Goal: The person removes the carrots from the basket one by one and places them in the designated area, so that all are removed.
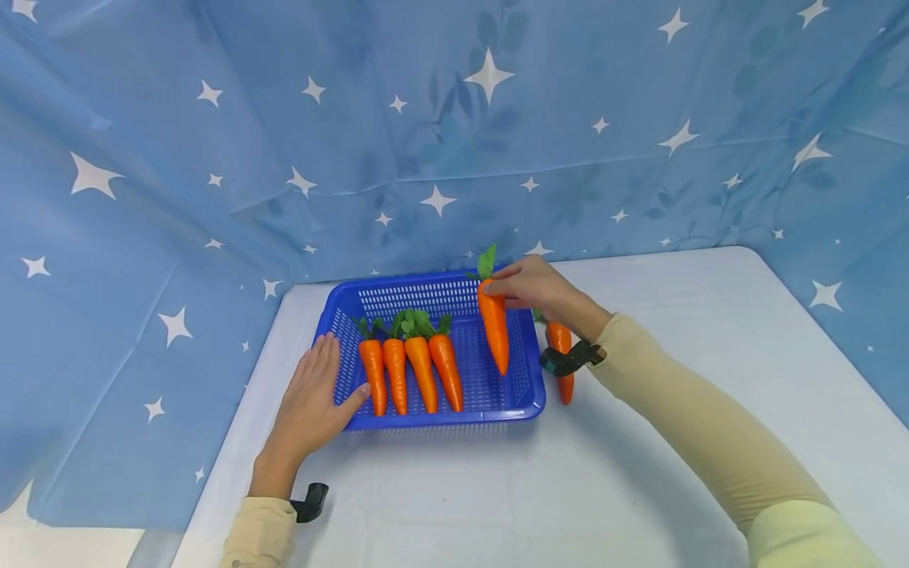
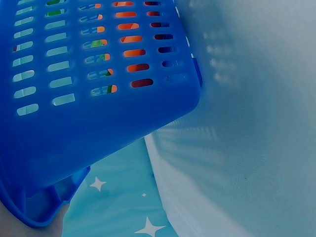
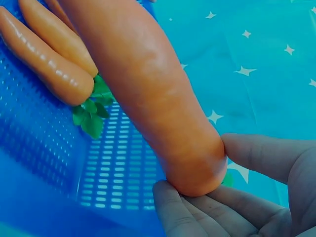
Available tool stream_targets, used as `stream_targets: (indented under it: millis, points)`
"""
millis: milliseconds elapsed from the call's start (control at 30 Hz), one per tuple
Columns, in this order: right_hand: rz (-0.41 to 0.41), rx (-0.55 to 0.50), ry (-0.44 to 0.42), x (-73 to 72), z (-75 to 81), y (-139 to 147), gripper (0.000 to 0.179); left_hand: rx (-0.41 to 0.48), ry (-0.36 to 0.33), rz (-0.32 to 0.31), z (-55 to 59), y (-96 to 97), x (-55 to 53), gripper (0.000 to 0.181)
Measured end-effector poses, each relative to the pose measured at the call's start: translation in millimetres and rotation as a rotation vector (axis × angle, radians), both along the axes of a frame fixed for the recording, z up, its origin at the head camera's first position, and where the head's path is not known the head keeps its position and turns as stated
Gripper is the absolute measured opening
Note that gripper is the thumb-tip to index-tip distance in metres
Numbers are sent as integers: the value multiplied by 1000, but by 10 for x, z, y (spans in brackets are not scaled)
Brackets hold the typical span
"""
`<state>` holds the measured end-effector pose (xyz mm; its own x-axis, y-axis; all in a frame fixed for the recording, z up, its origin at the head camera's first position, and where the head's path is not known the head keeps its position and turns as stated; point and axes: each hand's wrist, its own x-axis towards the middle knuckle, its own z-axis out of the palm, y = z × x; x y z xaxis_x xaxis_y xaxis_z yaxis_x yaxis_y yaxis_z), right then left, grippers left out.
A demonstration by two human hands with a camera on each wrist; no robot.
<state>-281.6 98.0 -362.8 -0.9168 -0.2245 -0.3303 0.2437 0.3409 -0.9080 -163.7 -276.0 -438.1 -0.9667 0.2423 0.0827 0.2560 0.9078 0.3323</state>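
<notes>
A blue plastic basket (image 1: 433,420) with slotted walls sits on the table. Several orange carrots (image 1: 420,371) with green leafy tops lie side by side in its left half. My right hand (image 1: 529,285) pinches another carrot (image 1: 495,327) near its leafy end and holds it over the basket's right side, tip pointing down. That carrot (image 3: 148,94) fills much of the right wrist view, thumb and fingers around its thick end. My left hand (image 1: 312,394) rests with straight fingers against the basket's left rim. In the left wrist view the basket wall (image 2: 108,113) hides most of that hand.
One more carrot (image 1: 559,339) lies on the table just right of the basket, partly covered by the right wrist and its black strap (image 1: 568,359). White cloth (image 1: 497,497) covers the table. Behind hangs a blue curtain (image 1: 398,150) with white stars.
</notes>
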Motion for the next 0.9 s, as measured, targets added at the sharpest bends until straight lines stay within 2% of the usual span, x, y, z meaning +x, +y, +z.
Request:
stream_targets:
  millis: [400,700,900]
  points:
    - [7,43,22,10,8,235,57,-7,-3,4,21,14,3,95]
    - [-11,23,15,18,-24,430,60,-10,2,-3,8,9,1,95]
    - [-11,63,26,15,-49,541,61,-10,-2,4,8,7,-8,95]
